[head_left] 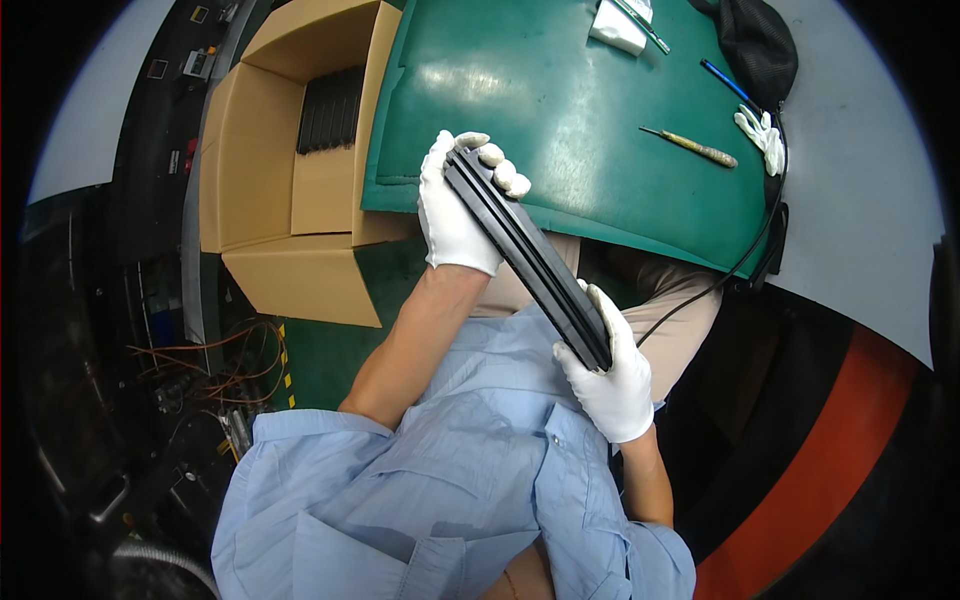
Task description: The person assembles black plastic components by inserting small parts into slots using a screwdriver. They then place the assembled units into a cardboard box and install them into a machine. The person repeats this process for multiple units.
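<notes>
A long black grooved bar [530, 255] slants across my lap, held off the table's near edge. My left hand [455, 205], in a white glove, wraps round its upper end with the fingertips curled over the far side. My right hand [615, 370], gloved in white too, grips the lower end between thumb and fingers. Parallel grooves run along the bar's visible face. To the left, an open cardboard box [255, 150] has several dark ribbed pieces [331, 108] stacked inside; they look like similar black bars, though their full shape is hidden.
A green mat [490, 80] covers the table. On it lie a screwdriver-like tool [700, 149], a blue pen [728, 84], a loose white glove [764, 138] and a white block [620, 27]. A black mesh bag [757, 48] and cable sit right. Dark machinery with brown wires [235, 350] stands left.
</notes>
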Tool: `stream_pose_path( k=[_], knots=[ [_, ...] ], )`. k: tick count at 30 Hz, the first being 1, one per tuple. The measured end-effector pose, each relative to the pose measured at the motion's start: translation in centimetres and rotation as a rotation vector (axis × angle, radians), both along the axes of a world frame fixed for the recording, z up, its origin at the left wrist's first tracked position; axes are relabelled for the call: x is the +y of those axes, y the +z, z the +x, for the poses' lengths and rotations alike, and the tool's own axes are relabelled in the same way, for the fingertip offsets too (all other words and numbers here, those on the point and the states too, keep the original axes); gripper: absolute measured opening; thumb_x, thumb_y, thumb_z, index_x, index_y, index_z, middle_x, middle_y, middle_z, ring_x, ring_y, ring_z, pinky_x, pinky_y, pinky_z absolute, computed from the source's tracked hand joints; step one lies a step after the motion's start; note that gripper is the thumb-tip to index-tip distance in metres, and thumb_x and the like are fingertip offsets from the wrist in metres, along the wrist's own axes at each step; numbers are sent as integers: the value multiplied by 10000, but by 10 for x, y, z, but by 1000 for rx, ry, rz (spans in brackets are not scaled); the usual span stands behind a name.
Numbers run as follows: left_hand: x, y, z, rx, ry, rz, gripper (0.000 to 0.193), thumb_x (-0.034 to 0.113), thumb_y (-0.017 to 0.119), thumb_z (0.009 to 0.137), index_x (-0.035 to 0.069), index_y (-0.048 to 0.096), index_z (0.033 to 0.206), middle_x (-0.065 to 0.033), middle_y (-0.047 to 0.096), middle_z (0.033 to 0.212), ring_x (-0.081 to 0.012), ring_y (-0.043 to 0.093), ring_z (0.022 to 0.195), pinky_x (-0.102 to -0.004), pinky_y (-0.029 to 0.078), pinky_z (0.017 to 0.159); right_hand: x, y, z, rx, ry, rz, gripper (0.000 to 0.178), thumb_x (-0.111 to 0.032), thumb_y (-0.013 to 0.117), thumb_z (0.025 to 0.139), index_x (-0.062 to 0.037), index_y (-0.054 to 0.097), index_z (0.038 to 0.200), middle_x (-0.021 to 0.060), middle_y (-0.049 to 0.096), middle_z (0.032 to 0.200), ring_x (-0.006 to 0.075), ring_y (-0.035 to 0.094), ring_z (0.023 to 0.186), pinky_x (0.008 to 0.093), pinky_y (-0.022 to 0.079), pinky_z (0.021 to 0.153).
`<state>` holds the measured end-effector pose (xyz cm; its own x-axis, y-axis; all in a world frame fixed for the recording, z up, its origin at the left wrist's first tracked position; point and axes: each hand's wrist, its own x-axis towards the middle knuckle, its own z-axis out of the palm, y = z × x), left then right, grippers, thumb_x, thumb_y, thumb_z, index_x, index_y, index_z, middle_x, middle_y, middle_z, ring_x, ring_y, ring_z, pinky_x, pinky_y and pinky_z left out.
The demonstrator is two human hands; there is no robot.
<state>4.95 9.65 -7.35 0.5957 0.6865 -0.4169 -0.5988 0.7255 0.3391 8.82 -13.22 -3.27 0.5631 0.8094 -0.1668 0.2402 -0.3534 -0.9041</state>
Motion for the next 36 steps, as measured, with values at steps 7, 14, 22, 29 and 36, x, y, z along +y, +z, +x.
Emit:
stream_pose_path(
  k=[7,14,22,29,36],
  knots=[
    [-1,4,-2,-28,-6,-7,317,351,497,1014,56,594,948,-68,558,775,-205,516,635,-348,431,600,-2,-4,0,-72,27,49,707,13,759,792,41,427,1416,217,600,1332,332,632,1189,367,521,982],
    [-3,4,-2,-39,-12,-7,337,375,498,1011,59,596,949,-75,574,790,-217,541,653,-357,447,618,-4,-6,0,-97,19,48,689,10,754,788,12,453,1408,170,609,1340,271,657,1154,340,529,966],
    [-6,18,-1,25,12,6,313,343,516,1014,48,589,940,-63,544,777,-190,502,636,-334,427,603,-4,-3,2,-56,28,5,684,-2,754,797,11,455,1412,163,613,1336,257,657,1155,330,520,969],
    [-11,29,0,33,3,31,325,374,507,1017,69,586,935,-63,534,777,-202,516,649,-345,433,607,-5,6,4,9,34,-54,671,-21,758,813,25,451,1407,189,602,1345,302,645,1177,351,524,969],
    [-10,27,-1,49,-6,28,385,430,449,1038,77,561,933,-78,552,787,-232,562,647,-364,469,600,-4,7,3,-18,36,-52,670,-32,764,806,18,463,1402,189,618,1320,309,661,1146,352,534,949]
  ],
)
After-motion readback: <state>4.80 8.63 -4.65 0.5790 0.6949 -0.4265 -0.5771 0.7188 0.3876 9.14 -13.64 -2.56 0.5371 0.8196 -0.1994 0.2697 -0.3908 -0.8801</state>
